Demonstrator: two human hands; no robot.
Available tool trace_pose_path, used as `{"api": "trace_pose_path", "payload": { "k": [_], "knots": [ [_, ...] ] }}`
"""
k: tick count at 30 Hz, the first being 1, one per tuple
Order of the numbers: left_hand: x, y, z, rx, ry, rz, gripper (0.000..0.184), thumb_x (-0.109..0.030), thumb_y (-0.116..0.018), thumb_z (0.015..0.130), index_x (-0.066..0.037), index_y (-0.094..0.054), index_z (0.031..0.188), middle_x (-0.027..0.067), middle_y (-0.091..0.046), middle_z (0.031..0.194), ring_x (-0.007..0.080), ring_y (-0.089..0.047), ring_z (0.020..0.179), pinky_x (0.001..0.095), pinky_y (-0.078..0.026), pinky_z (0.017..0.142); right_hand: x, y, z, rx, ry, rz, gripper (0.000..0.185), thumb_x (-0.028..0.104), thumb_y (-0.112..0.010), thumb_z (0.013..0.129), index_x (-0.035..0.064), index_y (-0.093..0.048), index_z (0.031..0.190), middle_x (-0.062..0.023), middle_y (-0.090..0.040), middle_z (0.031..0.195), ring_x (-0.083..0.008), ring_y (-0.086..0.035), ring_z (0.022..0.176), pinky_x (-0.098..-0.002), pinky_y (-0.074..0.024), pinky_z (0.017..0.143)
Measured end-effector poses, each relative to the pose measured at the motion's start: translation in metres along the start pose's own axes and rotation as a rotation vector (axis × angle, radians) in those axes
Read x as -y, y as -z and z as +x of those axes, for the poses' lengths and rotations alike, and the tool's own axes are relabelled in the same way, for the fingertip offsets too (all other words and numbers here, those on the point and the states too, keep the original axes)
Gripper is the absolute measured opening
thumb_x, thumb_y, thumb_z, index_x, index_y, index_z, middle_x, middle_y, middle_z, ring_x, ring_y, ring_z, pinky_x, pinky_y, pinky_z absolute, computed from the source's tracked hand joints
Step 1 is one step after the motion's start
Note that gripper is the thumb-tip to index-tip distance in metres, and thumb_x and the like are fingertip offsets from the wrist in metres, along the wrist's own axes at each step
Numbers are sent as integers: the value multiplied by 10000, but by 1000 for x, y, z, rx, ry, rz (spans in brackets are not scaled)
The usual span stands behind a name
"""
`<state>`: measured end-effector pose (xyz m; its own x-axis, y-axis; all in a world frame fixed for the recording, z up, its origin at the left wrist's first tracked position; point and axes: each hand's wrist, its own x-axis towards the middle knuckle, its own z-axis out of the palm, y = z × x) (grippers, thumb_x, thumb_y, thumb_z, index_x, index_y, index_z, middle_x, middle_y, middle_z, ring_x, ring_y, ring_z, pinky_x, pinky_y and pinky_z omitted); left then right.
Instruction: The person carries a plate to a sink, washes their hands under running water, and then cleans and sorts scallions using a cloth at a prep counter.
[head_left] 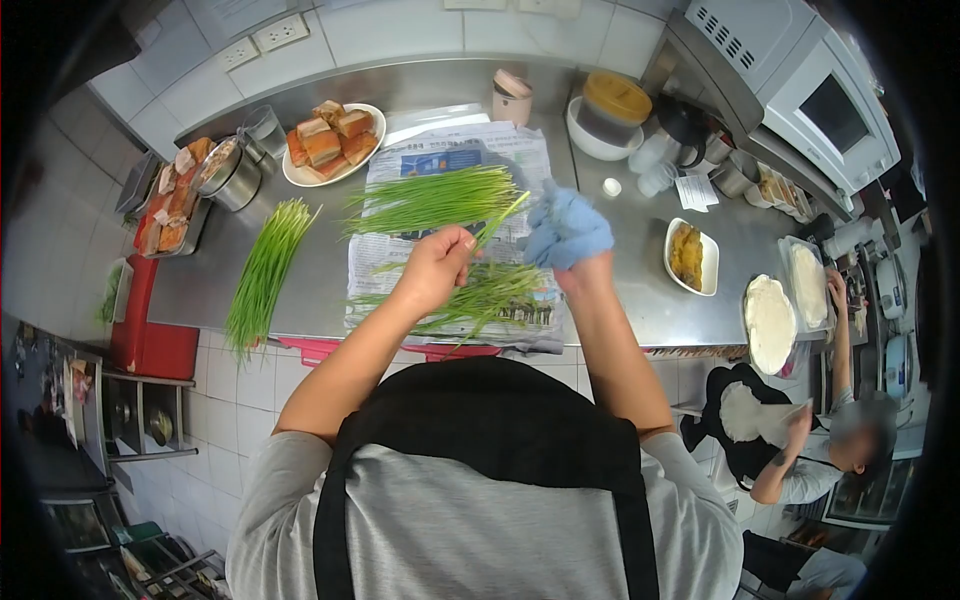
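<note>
My left hand (pixel 440 268) is closed over the newspaper (pixel 358 270), its fingers pinching the lower part of a few green stalks (pixel 500 222). To its right my right hand (pixel 580 265) is wrapped round a blue cloth (pixel 567 228), which hides most of its fingers, close to the stalks' pale ends. A large bunch of long green stalks (pixel 435 200) lies on the newspaper beyond my hands. Looser, more tangled stalks (pixel 500 295) lie nearer to me, partly under my left forearm.
Another green bunch (pixel 268 270) lies on the steel counter (pixel 325 250) at the left. Behind it are a plate of browned chunks (pixel 330 145) and a metal pot (pixel 228 175). Rightward stand a white dish (pixel 690 258) and dough (pixel 770 322). A co-worker (pixel 790 430) stands at far right.
</note>
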<state>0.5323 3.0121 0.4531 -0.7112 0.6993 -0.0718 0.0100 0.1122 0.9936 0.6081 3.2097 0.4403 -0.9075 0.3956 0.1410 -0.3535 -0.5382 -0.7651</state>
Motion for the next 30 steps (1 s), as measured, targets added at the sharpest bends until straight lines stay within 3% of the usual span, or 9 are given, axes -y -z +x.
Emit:
{"api": "trace_pose_path", "payload": {
  "k": [2,6,7,11,16,22,23,26,30],
  "knots": [
    [-5,0,-3,108,127,-292,223,-207,-458,953,-36,-526,829,-20,-407,589,99,-412,532,239,-364,514,-11,-16,-16,-72,-56,60,266,165,-493,871,-14,-566,1054,-116,-606,865,-210,-593,659,-308,-479,532],
    [-4,-2,-7,209,205,-387,233,-224,-463,950,-38,-521,823,-10,-413,602,107,-419,542,239,-360,525,-36,-55,-38,-230,-96,68,265,188,-484,898,6,-567,1073,-97,-623,891,-177,-597,729,-296,-485,607],
    [1,-2,-7,229,224,-390,230,-222,-465,949,-38,-521,823,-10,-415,603,107,-420,545,238,-360,524,-51,-38,-34,-143,-79,110,268,171,-501,886,2,-563,1085,-99,-633,907,-173,-602,777,-290,-486,672],
    [6,10,-16,246,225,-378,226,-219,-456,951,-40,-527,833,-12,-425,608,100,-419,549,236,-366,526,-20,-36,-14,-48,12,-16,227,135,-515,862,-7,-569,1031,-105,-625,874,-197,-602,683,-304,-485,550],
    [13,11,-22,-45,12,-178,187,-187,-481,941,-39,-540,843,-7,-497,633,71,-451,548,213,-390,524,-15,-24,-5,-59,35,-6,218,152,-519,869,4,-594,1010,-103,-625,841,-211,-590,579,-303,-412,382],
    [7,7,-26,-156,-193,46,128,-146,-536,911,-25,-558,876,-1,-541,690,87,-495,609,235,-430,618,-53,-64,-24,-236,-173,99,162,134,-534,869,32,-589,982,-82,-612,869,-180,-594,714,-279,-480,595],
    [4,10,-28,-167,-235,142,121,-140,-547,903,-21,-566,889,0,-550,700,89,-505,625,234,-435,637,-53,-67,-24,-137,-193,59,129,106,-537,863,39,-588,961,-71,-612,890,-158,-587,778,-266,-476,688],
    [-18,33,-17,-480,-602,561,129,-135,-603,863,-12,-594,901,-2,-580,748,82,-511,673,227,-426,675,-57,-76,-17,-67,-186,-60,129,93,-537,861,34,-587,964,-56,-610,883,-143,-583,754,-265,-476,651],
    [-41,61,12,-100,-294,116,107,-120,-653,819,-18,-626,834,-10,-587,756,71,-501,724,229,-411,680,-61,-84,-5,39,-289,-151,184,121,-526,863,27,-576,1013,-57,-604,903,-156,-592,777,-285,-489,654]
  ]
}}
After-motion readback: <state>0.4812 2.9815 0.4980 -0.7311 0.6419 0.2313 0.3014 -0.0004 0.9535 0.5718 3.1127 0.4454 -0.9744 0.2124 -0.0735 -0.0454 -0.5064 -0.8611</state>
